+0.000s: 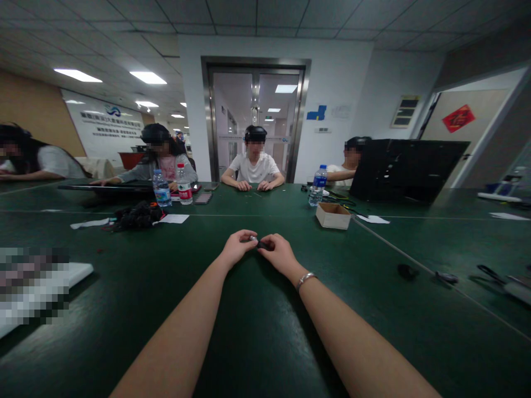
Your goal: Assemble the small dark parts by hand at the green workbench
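Over the green table, my left hand pinches a small silvery piece between thumb and fingers. My right hand, with a metal bracelet at the wrist, is closed on a small black piece. The two pieces meet or nearly meet between my fingertips. Both are too small to name, and whether they are joined I cannot tell.
An open cardboard box stands ahead to the right, near a water bottle. Black cables lie to the left, and a dark round object to the right. Across the table sits a person; a monitor stands at the far right.
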